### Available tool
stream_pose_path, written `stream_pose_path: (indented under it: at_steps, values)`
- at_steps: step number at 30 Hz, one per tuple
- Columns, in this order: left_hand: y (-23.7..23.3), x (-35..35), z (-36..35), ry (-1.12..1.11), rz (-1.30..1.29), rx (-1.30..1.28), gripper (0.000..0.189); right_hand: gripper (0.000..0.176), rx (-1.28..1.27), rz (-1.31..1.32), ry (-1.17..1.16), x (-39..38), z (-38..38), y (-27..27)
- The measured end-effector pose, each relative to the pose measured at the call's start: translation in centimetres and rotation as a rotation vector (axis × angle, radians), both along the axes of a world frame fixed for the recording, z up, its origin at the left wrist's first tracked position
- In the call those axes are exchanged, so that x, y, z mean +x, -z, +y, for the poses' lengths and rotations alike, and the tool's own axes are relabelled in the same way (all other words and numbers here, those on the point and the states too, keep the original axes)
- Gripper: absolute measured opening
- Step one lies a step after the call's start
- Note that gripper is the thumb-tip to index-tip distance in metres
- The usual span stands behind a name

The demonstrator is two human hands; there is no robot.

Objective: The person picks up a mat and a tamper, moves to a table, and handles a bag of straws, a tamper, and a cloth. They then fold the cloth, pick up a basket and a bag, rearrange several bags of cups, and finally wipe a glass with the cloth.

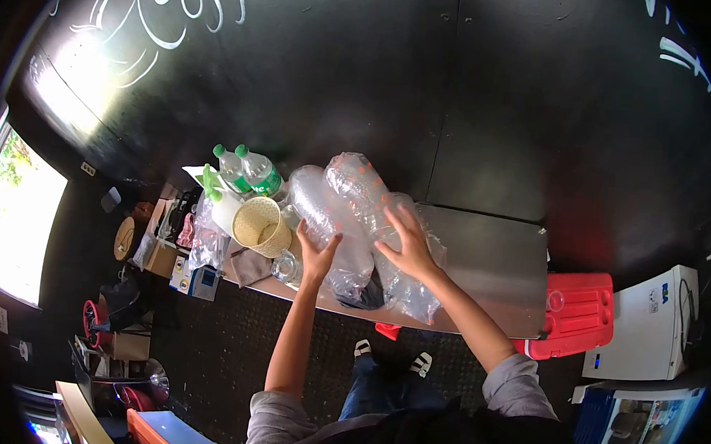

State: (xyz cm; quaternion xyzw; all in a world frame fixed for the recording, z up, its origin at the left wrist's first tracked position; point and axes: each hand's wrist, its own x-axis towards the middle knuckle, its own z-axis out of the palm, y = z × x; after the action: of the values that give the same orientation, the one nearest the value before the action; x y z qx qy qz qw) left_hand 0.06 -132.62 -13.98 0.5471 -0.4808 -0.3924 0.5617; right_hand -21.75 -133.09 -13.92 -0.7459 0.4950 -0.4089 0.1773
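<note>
Clear plastic sleeves of stacked cups with orange-red marks lie side by side on the metal table, and both of my hands are over them. My left hand [318, 255], thumb and fingers apart, is at the near left side of one cup sleeve [331, 221]. Over the right-hand sleeve [404, 285] my right hand [407, 242] is spread, fingers pointing away from me. A third sleeve [359, 186] lies between them at the back. Beside my left hand stand a glass [286, 267] and a cream woven basket [260, 224]. Dark cloth [362, 295] shows under the sleeves.
Two green-capped bottles [260, 174] and a white spray bottle with a green head [221, 203] stand at the back left. The steel tabletop [490, 261] extends right, towards a red cooler [580, 310] and a white chest freezer [643, 325]. A black wall [363, 86] rises behind.
</note>
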Motion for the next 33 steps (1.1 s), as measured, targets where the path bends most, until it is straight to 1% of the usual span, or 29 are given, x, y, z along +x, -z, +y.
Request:
stream_pose_path:
  at_steps: [1,2,3,4,5,7,11,12,17,19,20,22,24,26,28,29,30,33]
  values:
    - [1.0,0.0,-0.4,-0.001,-0.074,-0.047,0.087,0.072,0.063,0.147,-0.075,0.2,-0.1,0.4]
    - [1.1,-0.1,-0.5,0.000,-0.149,-0.095,0.087,0.072,0.067,0.147,-0.078,0.6,-0.1,0.1]
    - [1.2,-0.2,-0.4,-0.012,-0.080,-0.078,0.088,0.069,0.133,0.228,-0.025,1.0,-0.2,-0.4]
    - [1.1,-0.1,-0.4,-0.016,-0.081,-0.084,0.088,0.065,0.195,0.309,0.028,1.3,-0.4,-0.9]
    - [1.4,0.2,-0.3,-0.048,-0.117,-0.077,0.089,0.065,0.188,0.309,0.025,1.4,-0.5,-1.1]
    - [2.0,0.8,-0.1,-0.086,-0.152,-0.064,0.090,0.062,-0.005,0.195,0.017,1.6,-0.2,-1.3]
    - [1.7,1.0,0.6,-0.132,-0.274,-0.036,0.094,0.064,0.023,0.285,-0.013,1.5,0.5,-0.8]
    - [1.5,1.0,0.6,-0.148,-0.321,-0.024,0.095,0.064,0.034,0.258,-0.015,1.4,0.6,-0.7]
    - [0.8,0.7,1.3,-0.155,-0.308,-0.023,0.092,0.063,-0.005,0.181,-0.036,0.9,1.1,-1.0]
    - [0.7,0.4,2.0,-0.206,-0.410,-0.047,0.087,0.060,0.001,0.185,-0.044,0.7,1.5,-1.2]
    - [0.5,0.2,2.6,-0.219,-0.410,-0.046,0.087,0.060,-0.002,0.186,-0.056,0.7,1.6,-1.3]
    - [-0.1,-0.2,4.5,-0.230,-0.490,-0.187,0.080,0.058,-0.040,0.153,-0.067,0.6,1.9,-1.1]
    - [-1.1,-0.6,7.4,-0.228,-0.400,-0.180,0.068,0.056,-0.063,0.119,-0.092,0.8,2.5,-1.3]
    - [-1.2,-0.2,10.2,-0.213,-0.355,-0.201,0.064,0.054,-0.091,0.083,-0.110,1.3,3.1,-1.8]
    - [0.3,1.4,12.0,-0.234,-0.369,-0.210,0.061,0.049,-0.119,0.067,-0.136,2.0,4.2,-2.5]
    - [1.2,2.6,12.6,-0.268,-0.326,-0.182,0.060,0.045,-0.123,0.028,-0.151,2.5,4.8,-3.2]
    - [1.9,3.8,13.1,-0.299,-0.280,-0.156,0.058,0.045,-0.126,0.028,-0.156,2.9,5.3,-3.7]
    - [3.4,7.5,13.7,-0.391,-0.257,-0.097,0.054,0.039,-0.131,-0.007,-0.206,4.4,6.7,-5.2]
